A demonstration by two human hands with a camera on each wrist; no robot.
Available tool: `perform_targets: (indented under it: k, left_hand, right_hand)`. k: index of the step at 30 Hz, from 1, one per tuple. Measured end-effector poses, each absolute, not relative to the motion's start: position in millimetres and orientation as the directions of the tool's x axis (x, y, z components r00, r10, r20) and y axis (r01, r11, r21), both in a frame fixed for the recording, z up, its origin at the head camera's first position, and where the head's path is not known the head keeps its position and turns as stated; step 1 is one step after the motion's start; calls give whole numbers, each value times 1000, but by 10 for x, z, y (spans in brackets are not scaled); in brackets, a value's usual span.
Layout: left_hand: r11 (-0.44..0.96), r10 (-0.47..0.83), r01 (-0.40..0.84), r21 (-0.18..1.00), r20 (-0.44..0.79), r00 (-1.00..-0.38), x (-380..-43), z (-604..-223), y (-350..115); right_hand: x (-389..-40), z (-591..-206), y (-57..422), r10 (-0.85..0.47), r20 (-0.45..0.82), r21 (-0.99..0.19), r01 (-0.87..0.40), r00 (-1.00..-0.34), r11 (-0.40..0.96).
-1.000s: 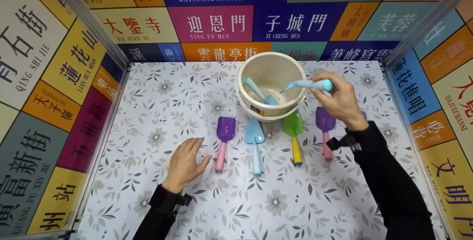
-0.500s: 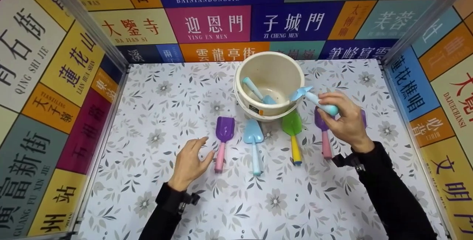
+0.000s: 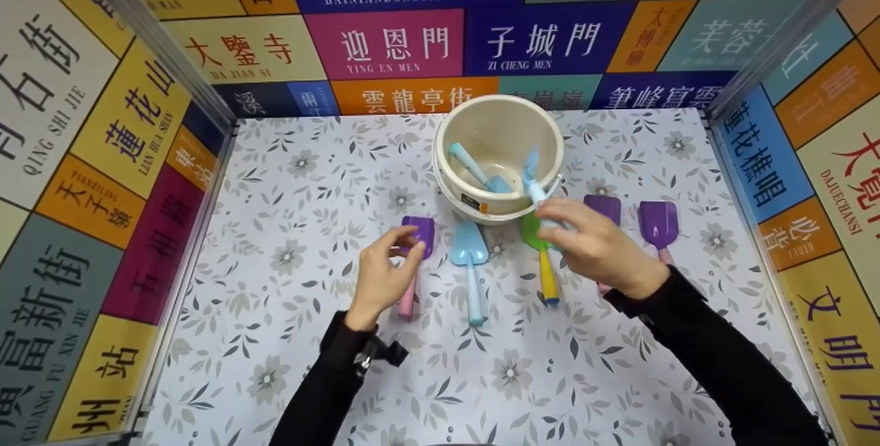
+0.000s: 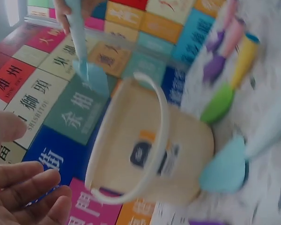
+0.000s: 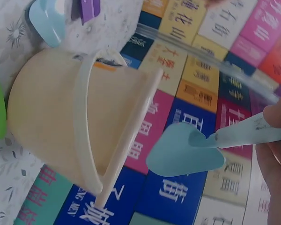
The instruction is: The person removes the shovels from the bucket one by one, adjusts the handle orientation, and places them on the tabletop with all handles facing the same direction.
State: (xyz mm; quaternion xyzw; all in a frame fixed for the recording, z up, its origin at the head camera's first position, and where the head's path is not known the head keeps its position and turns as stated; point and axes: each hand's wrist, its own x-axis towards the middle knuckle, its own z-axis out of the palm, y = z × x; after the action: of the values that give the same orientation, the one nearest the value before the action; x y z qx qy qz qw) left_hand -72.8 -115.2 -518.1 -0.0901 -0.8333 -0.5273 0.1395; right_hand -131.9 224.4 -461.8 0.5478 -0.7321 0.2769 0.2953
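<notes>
In the head view my right hand [image 3: 598, 243] grips a light blue toy shovel [image 3: 533, 174] by its handle. Its blade points up, overlapping the right side of the cream bucket [image 3: 505, 116]; the right wrist view puts the blade [image 5: 185, 150] beyond the bucket's rim. Inside the bucket lies another light blue shovel [image 3: 469, 163]. My left hand [image 3: 383, 271] hovers with loosely bent fingers, holding nothing, and partly hides a purple shovel with a pink handle [image 3: 407, 302]. In the left wrist view its fingers [image 4: 30, 180] appear empty beside the bucket [image 4: 187, 150].
A light blue shovel [image 3: 474, 281] and a green shovel with a yellow handle [image 3: 548, 277] lie before the bucket. Two purple shovels, one blade [image 3: 605, 207] and another [image 3: 658, 223], lie to the right. Sign-patterned walls [image 3: 402, 44] enclose the flowered table [image 3: 295, 192].
My right hand moves left and turns the held shovel, so its blade stands more upright. My left hand shifts right and forward over the leftmost purple shovel. The bucket stays put.
</notes>
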Motion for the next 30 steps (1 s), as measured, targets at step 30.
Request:
perform_targets:
  k: [30]
  left_hand:
    - [-503,256,-394,769,-303,-918,-832,-5200,-429]
  right_hand:
    - [-970,-5069,1542,-834,548,283,-952,59,118]
